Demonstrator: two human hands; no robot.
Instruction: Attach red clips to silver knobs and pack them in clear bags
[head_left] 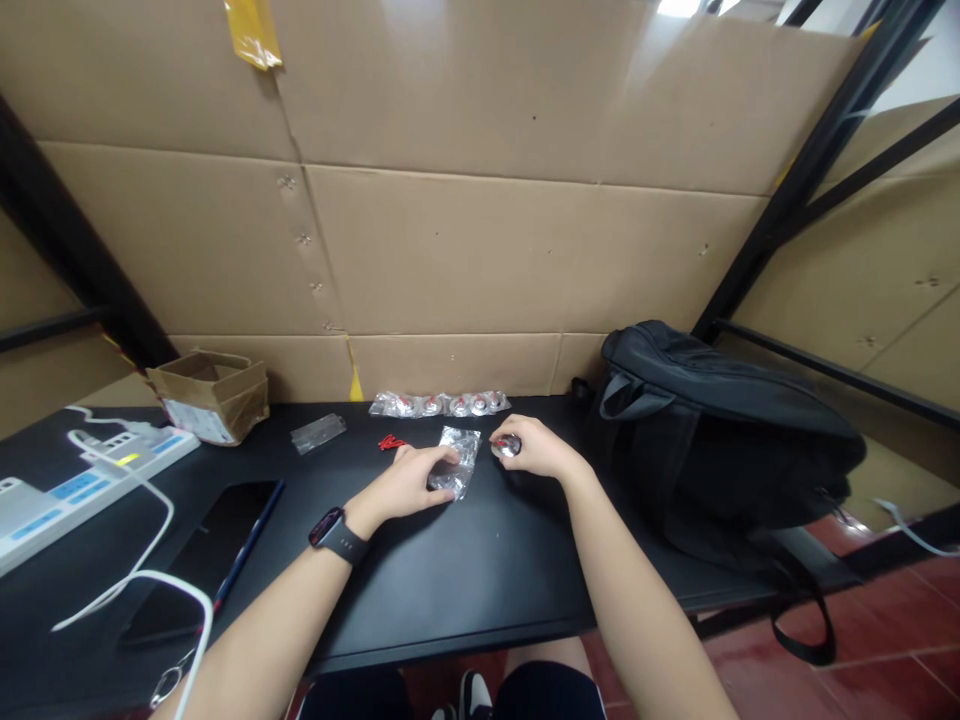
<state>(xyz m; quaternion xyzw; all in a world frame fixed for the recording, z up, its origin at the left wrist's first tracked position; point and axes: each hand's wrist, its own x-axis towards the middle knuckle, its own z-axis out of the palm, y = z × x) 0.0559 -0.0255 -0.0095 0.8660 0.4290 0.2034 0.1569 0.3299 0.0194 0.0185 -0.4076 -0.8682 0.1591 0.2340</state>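
My left hand, with a dark watch on its wrist, rests at a crinkled clear plastic bag, thumb and fingers curled over its left side. In my right hand is a small, round, shiny silver object with a red mark, pinched a little above or on the table; its exact kind is too small to tell. A row of similar silver-and-red pieces in clear wrapping lies behind the hands. Some small red pieces sit just left of the bag.
On the black table lie a flat clear plastic piece, a dark tablet-like device and a power strip with white cables. An opened cardboard box stands at back left. A black backpack occupies the right side.
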